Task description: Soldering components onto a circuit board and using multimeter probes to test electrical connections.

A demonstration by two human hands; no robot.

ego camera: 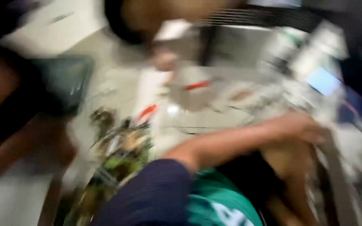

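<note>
The whole view is smeared by motion. A bare forearm in a dark blue sleeve (156,196) reaches from the bottom centre to the right. It ends in my right hand (302,125), which lies against a grey edge (336,167); its fingers are too blurred to read. A blurred brown shape at the left edge looks like my left hand (30,146), beside a dark flat object (63,83). Whether it holds that object I cannot tell. A teal cloth with white print (218,205) lies under the sleeve.
Another person's head (147,16) leans in at the top. The pale worktop (118,62) carries green and brown circuit-like parts (118,155), red-marked pieces (197,86) and loose wires. A small lit blue screen (323,81) stands at the right.
</note>
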